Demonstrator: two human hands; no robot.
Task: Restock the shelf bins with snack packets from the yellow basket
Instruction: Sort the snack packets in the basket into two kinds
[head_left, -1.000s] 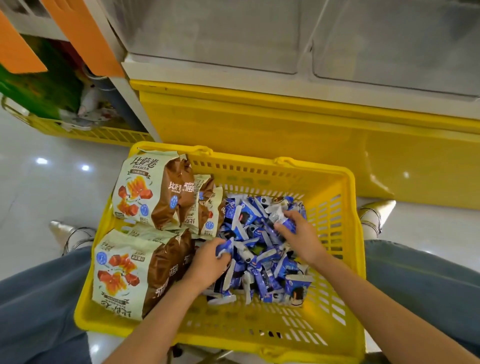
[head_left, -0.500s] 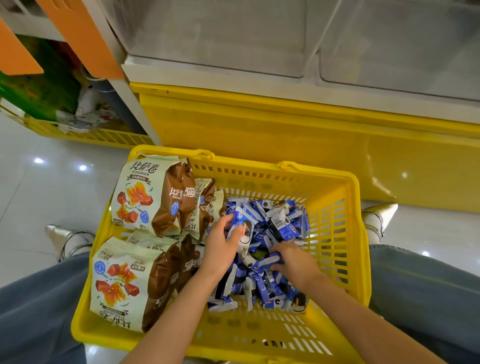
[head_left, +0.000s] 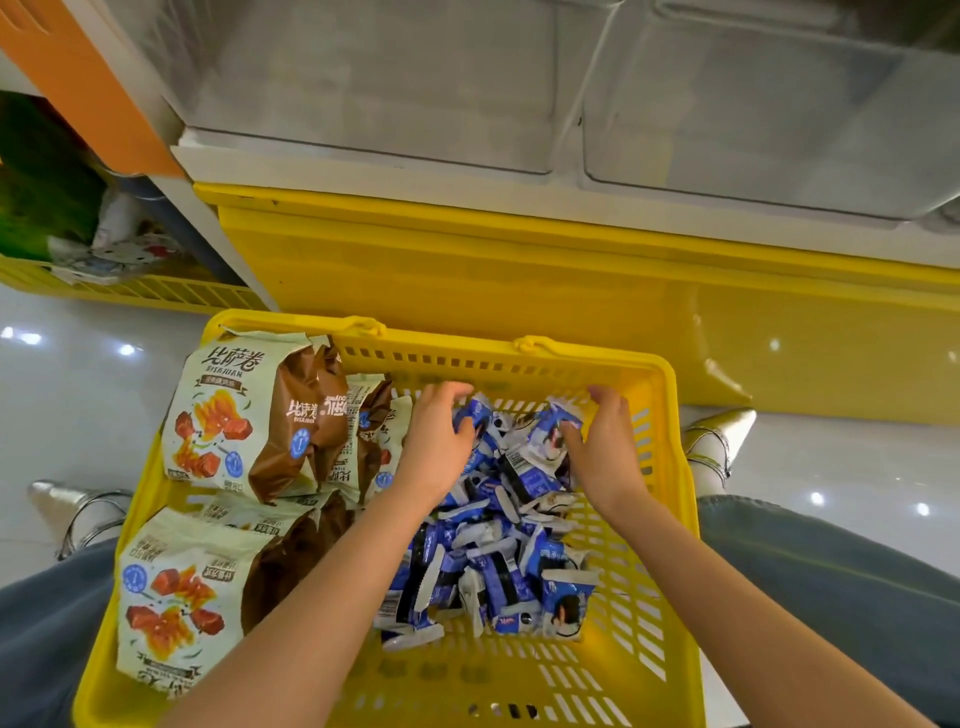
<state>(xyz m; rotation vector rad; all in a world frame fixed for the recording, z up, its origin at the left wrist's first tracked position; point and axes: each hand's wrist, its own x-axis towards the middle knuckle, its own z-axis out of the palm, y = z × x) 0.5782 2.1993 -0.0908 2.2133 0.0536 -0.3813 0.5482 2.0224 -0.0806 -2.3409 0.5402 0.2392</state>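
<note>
Head view: the yellow basket sits between the person's knees. Blue packets are heaped along its right side and brown bags along its left edge. The right hand pinches blue packets at the far right corner. The left hand curls over the heap's far end, its fingers too blurred to show a grip. No packets show in the clear shelf bins above, so restocking seems barely begun.
</note>
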